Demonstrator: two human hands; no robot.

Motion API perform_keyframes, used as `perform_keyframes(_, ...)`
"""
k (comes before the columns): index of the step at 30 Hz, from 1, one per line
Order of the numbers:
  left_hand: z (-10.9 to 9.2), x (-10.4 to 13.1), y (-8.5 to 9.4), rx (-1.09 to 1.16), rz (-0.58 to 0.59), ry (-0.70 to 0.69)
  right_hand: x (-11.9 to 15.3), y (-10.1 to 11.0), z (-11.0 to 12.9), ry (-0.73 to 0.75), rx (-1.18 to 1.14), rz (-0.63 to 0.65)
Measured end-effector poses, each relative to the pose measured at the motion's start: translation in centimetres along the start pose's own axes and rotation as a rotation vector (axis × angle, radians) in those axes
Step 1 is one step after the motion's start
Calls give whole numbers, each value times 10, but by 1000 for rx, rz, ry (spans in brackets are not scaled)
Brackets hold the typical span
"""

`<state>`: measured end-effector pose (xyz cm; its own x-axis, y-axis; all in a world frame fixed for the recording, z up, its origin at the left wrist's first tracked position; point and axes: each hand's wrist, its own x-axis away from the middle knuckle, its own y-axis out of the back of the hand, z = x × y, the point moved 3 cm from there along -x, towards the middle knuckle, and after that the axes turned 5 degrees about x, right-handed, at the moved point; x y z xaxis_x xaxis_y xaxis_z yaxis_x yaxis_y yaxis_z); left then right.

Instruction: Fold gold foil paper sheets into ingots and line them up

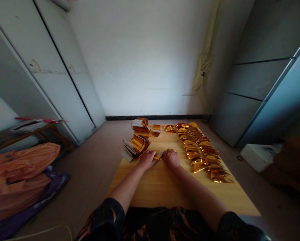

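Left hand [148, 160] and right hand [171, 158] grasp opposite ends of the gold paper [159, 155] over the table [152, 187], between loose sheets [137, 144] and folded pieces [200, 165]. Light, even fingertip pressure should keep creases crisp without tearing.

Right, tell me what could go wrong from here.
The near curled stack of gold foil paper sits at the table's left edge, one pale sheet seeming to jut past it; a brush from the left hand might send sheets to the floor.
The folded gold foil pieces lie overlapping in rows, so a rightward sweep of the right hand could disturb them.
The small foil piece between the fingers might crease or tear if pulled unevenly.
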<state>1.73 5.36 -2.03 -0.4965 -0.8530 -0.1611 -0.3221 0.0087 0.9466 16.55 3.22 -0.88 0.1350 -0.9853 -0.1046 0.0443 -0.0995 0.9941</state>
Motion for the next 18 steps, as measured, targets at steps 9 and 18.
perform_keyframes(9, -2, -2, 0, -63, -33, -32, -1, -4, -1, 215, 21, 24)
perform_keyframes(18, -10, 0, -9, -115, -110, -69, 14, -9, -15, 144, -23, -53)
